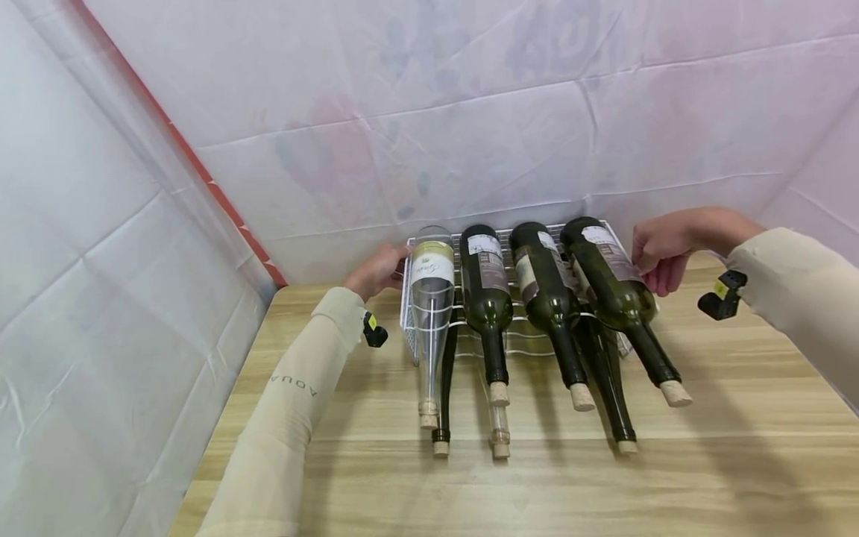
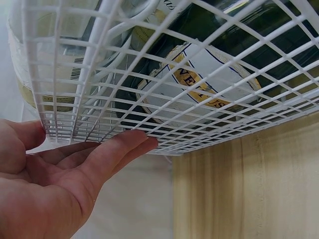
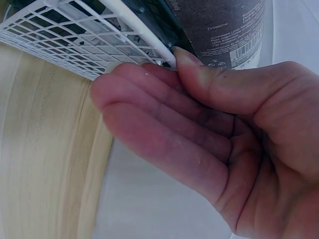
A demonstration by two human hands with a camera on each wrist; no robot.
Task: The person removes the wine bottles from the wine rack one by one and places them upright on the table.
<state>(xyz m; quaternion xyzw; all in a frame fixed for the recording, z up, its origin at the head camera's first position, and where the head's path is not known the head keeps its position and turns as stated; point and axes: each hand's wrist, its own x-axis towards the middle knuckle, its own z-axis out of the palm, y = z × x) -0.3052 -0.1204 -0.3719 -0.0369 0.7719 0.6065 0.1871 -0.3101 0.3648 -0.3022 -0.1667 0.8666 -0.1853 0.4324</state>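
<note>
A white wire wine rack (image 1: 406, 298) stands on the wooden table, holding bottles on two levels. On top lie a clear bottle (image 1: 432, 268) and three dark green bottles (image 1: 486, 298), necks toward me, corks in. Below, a slim dark neck (image 1: 446, 388), a clear neck (image 1: 499, 425) and another dark bottle (image 1: 607, 373) stick out. My left hand (image 1: 379, 270) holds the rack's left side near the back, fingers along the mesh (image 2: 124, 99), thumb at the edge. At the right side, my right hand (image 1: 671, 250) pinches the rack's edge between thumb and curled fingers, beside the rightmost bottle.
White sheeting (image 1: 470, 149) hangs close behind the rack, and more sheeting (image 1: 121, 313) borders the left side. The wooden table (image 1: 537, 492) reaches out in front, below the protruding corks. A red strip (image 1: 194, 160) runs along the left corner.
</note>
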